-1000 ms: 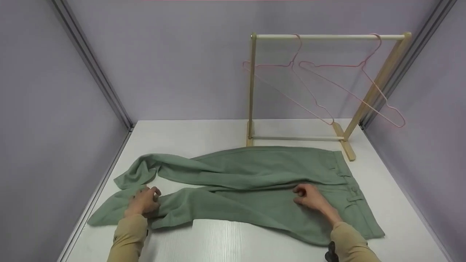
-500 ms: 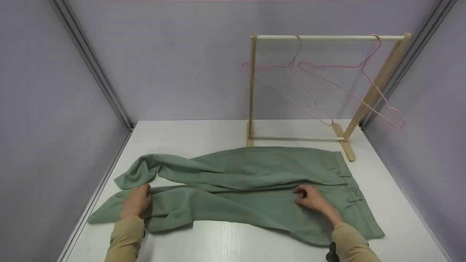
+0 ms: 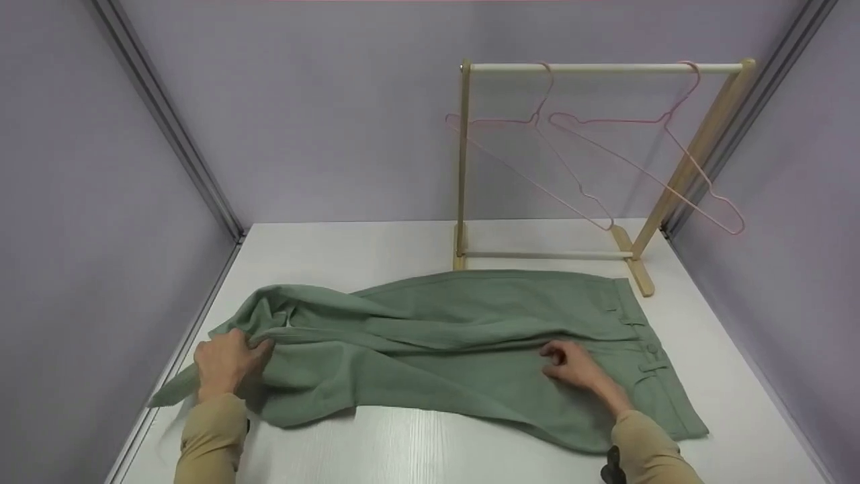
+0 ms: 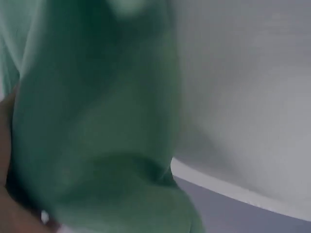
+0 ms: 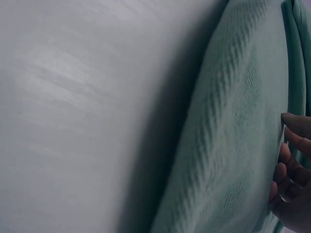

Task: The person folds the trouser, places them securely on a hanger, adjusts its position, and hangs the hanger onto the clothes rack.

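A pair of green trousers (image 3: 484, 329) lies lengthwise, its waistband (image 3: 655, 349) at the right and its legs stretching left. My left hand (image 3: 228, 359) grips the near trouser leg close to its lower end, and the cloth bunches up there. The leg's end (image 3: 173, 390) sticks out left of that hand, off the table. In the left wrist view, blurred green cloth (image 4: 107, 116) hangs beside part of the hand. My right hand (image 3: 571, 366) rests on the upper part of the near leg, fingers loosely bent, with a gap between thumb and forefinger; fingertips (image 5: 287, 119) touch the cloth.
Behind the trousers stands a wooden rack (image 3: 463, 161) with two pink hangers (image 3: 537, 121) on its rail. The white table (image 3: 349, 249) is bounded by grey walls (image 3: 322, 121) at the back and both sides.
My left hand has moved left along the near leg and now grips it. The leg's lower end has risen and shifted left. My right hand has stayed in place.
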`<state>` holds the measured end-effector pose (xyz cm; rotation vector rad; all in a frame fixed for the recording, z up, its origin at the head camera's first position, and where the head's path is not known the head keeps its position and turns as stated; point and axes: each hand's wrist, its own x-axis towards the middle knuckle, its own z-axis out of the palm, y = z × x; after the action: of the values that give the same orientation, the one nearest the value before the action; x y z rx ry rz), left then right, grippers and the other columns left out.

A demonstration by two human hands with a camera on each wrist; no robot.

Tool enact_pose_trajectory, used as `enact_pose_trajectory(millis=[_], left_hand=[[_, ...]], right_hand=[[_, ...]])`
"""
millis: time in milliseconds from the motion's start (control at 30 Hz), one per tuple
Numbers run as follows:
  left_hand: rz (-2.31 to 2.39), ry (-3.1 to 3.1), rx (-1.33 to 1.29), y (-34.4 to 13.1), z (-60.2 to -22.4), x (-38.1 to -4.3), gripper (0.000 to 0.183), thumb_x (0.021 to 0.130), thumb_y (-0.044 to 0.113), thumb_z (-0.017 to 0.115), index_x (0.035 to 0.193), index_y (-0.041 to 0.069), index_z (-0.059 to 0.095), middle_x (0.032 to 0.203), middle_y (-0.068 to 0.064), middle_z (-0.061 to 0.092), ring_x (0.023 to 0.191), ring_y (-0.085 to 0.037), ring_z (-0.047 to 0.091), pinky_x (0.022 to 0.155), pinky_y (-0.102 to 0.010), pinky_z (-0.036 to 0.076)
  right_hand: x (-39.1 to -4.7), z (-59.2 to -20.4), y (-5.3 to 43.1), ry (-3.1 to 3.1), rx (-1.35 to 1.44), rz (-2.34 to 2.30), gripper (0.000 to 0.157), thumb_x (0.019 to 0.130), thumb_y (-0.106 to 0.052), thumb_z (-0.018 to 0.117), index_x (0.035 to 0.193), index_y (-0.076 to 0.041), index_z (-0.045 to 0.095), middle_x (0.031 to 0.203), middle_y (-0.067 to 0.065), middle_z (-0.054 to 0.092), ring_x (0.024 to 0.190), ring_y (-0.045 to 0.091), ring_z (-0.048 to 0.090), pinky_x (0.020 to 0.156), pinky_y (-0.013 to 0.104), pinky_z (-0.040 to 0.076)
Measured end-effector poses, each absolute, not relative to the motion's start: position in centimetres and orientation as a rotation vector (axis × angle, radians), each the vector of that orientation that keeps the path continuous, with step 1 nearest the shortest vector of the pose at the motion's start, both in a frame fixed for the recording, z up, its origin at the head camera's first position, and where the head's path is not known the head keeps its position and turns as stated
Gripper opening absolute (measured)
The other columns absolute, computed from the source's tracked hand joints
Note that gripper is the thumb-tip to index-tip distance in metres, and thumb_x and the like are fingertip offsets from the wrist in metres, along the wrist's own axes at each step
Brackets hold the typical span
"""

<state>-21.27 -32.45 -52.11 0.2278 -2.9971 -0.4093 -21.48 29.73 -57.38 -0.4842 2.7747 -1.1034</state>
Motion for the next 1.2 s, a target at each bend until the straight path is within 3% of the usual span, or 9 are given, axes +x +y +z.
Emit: enact_pose_trajectory(millis=[67, 167, 333, 400, 500, 667, 800, 967, 1200], left_hand=[[-0.554, -3.085, 0.182, -33.1, -51.4, -21.2, 0.042, 0.093, 0.037, 0.064, 0.085, -0.004, 0.058, 0.077, -0.022, 0.061, 0.07, -0.035, 0.059, 0.063, -0.052, 0.048], [-0.69, -3.125, 0.15, -33.8, -51.0, -21.0, 0.041, 0.095, 0.027, 0.058, 0.117, -0.008, 0.057, 0.105, -0.033, 0.065, 0.086, -0.045, 0.063, 0.073, -0.058, 0.049], [-0.472, -2.982, 0.097, -33.2, -52.1, -21.0, 0.033, 0.096, 0.01, 0.057, 0.124, -0.007, 0.053, 0.117, -0.035, 0.061, 0.105, -0.054, 0.058, 0.094, -0.067, 0.042], [-0.422, -2.961, 0.104, -32.5, -52.6, -21.1, 0.037, 0.097, 0.006, 0.055, 0.131, -0.006, 0.051, 0.13, -0.036, 0.053, 0.122, -0.058, 0.047, 0.106, -0.072, 0.032], [-0.446, -3.014, 0.091, -31.3, -53.2, -21.3, 0.045, 0.099, 0.008, 0.053, 0.141, -0.005, 0.045, 0.143, -0.034, 0.043, 0.135, -0.058, 0.035, 0.116, -0.071, 0.023], [-0.497, -3.091, -0.036, -29.0, -54.1, -22.0, 0.05, 0.101, 0.019, 0.054, 0.145, -0.004, 0.045, 0.147, -0.031, 0.044, 0.14, -0.055, 0.033, 0.119, -0.069, 0.02], [-0.555, -3.133, -0.083, -27.1, -54.6, -22.8, 0.052, 0.103, 0.025, 0.053, 0.146, -0.003, 0.045, 0.15, -0.031, 0.043, 0.142, -0.055, 0.033, 0.119, -0.069, 0.02], [-0.628, -3.205, -0.102, -25.0, -55.1, -23.9, 0.053, 0.105, 0.029, 0.048, 0.149, -0.001, 0.042, 0.156, -0.03, 0.036, 0.148, -0.054, 0.024, 0.121, -0.069, 0.015], [-0.6, -3.255, -0.137, -23.1, -55.6, -24.6, 0.05, 0.107, 0.029, 0.045, 0.146, -0.001, 0.046, 0.153, -0.029, 0.042, 0.146, -0.053, 0.029, 0.121, -0.069, 0.014]], right_hand=[[-21.5, -57.4, 29.7, 2.765, -0.474, -1.107, 0.024, 0.086, -0.003, 0.071, 0.109, 0.005, 0.067, 0.087, 0.008, 0.061, 0.075, 0.007, 0.047, 0.066, 0.023, 0.041], [-21.5, -57.4, 29.6, 2.751, -0.476, -1.11, 0.024, 0.088, -0.004, 0.07, 0.11, 0.006, 0.066, 0.087, 0.009, 0.061, 0.074, 0.008, 0.047, 0.065, 0.024, 0.041], [-21.7, -57.3, 29.8, 2.755, -0.497, -1.085, 0.023, 0.091, -0.005, 0.068, 0.112, 0.006, 0.066, 0.087, 0.01, 0.061, 0.075, 0.007, 0.046, 0.065, 0.026, 0.04], [-21.7, -57.4, 29.9, 2.765, -0.5, -1.079, 0.023, 0.091, -0.005, 0.067, 0.111, 0.006, 0.066, 0.088, 0.009, 0.061, 0.075, 0.007, 0.046, 0.066, 0.026, 0.041], [-21.7, -57.5, 29.8, 2.816, -0.467, -1.102, 0.019, 0.092, -0.004, 0.066, 0.109, 0.004, 0.067, 0.087, 0.008, 0.062, 0.073, 0.005, 0.047, 0.065, 0.025, 0.041], [-21.9, -57.8, 29.3, 3.045, -0.327, -1.223, 0.009, 0.091, 0.001, 0.067, 0.099, 0.002, 0.07, 0.08, 0.005, 0.063, 0.07, 0.005, 0.049, 0.065, 0.025, 0.042], [-22.5, -57.9, 29.1, 3.283, -0.321, -1.276, 0.007, 0.088, 0.003, 0.069, 0.095, 0.004, 0.07, 0.085, 0.013, 0.065, 0.079, 0.022, 0.057, 0.076, 0.04, 0.046], [-23.4, -58.0, 29.2, 3.377, -0.366, -1.237, 0.019, 0.088, 0.001, 0.069, 0.106, 0.008, 0.068, 0.106, 0.027, 0.065, 0.102, 0.046, 0.057, 0.091, 0.062, 0.042], [-23.2, -58.2, 29.9, 3.167, -0.26, -1.031, 0.028, 0.101, -0.016, 0.059, 0.114, 0.006, 0.069, 0.117, 0.03, 0.065, 0.114, 0.05, 0.058, 0.101, 0.063, 0.042]])
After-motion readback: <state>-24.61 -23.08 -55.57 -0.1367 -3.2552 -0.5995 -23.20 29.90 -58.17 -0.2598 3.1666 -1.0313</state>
